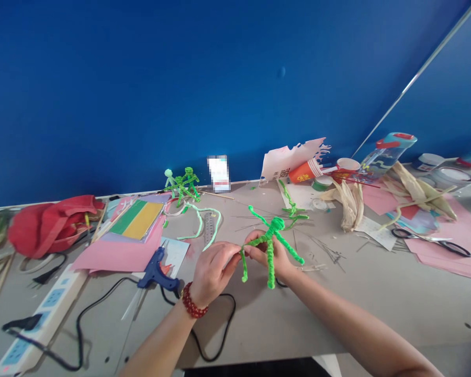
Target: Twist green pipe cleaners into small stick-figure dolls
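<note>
Both my hands hold a bright green pipe-cleaner figure [270,246] above the front middle of the table. It has a rounded head and several twisted limbs. My left hand [215,266], with a red bead bracelet [192,301] at the wrist, pinches the end of one limb, which bends downward there. My right hand [272,256] is closed on the same limb from behind, close to the left fingertips; the figure's body hides part of it. Behind my left hand lie pale green pipe cleaners [199,222] and a metal ruler [209,230].
Smaller green figures [184,183] stand near the wall beside a lit phone [219,174]. To the left are a blue glue gun [157,273], its black cord, a power strip [49,314] and a red bag [55,222]. Scissors [432,238], corn husks [349,204] and paper cups [306,171] lie right.
</note>
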A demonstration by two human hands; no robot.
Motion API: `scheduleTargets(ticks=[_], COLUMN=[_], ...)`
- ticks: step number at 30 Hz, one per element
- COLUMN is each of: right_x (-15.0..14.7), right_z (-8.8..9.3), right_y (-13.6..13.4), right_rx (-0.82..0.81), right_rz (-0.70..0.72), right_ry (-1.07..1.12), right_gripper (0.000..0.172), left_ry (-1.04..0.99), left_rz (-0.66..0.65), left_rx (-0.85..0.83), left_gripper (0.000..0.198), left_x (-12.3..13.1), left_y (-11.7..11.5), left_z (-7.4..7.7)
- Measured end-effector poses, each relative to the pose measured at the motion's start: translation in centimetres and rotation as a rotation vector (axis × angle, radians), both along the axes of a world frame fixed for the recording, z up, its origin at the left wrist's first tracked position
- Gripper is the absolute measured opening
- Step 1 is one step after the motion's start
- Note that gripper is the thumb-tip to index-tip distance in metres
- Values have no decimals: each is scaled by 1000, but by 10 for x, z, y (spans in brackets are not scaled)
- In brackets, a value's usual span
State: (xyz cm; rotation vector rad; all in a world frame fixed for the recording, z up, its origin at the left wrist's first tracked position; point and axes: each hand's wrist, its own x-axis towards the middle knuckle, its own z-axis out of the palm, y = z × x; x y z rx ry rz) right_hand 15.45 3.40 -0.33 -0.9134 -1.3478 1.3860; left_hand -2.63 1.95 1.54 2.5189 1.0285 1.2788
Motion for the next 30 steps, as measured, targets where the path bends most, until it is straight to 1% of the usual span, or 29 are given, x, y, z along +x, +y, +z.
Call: scheduleTargets(ticks=[4,8,11,14,18,23,25,27,28,29,30], right_x=[1,3,2,0,-1,-2,-2,-2,-2,-2,-2], right_z=[1,2,1,-2,-7,-10,-11,-10,-10,-9,-8], right_y=[-1,-1,-1,0,0,-1,-1,-1,0,0,0], right_rx=[105,248,320,341,359,387,382,356,339,324,309], right_rz=[5,-1,-9,-7,9,-7,-11,-5,-1,6,9], right_ry=[-65,-137,-158,-133,-119,-263,-272,-240,-222,-205,-187], right_gripper=[17,15,17,17,15,13,12,12,12,12,12], left_ry=[-36,-123,-242,-393,-563,-726,-751,-678,-618,-546,-470], left_rz=[89,107,54,-10,-49,-125,-133,-110,-71,-19,37], left_rx=[-79,-261,-456,-660,-825,-1011,-1042,-1007,-930,-801,-625], left_gripper=[15,9,7,10,18,23,23,23,22,19,14], left_x=[3,4,4,5,8,10,10,11,10,10,9], left_y=[-5,-8,-7,-6,-6,-4,-3,-4,-4,-5,-6], left_z=[-2,-3,-3,-1,2,3,3,3,3,3,4])
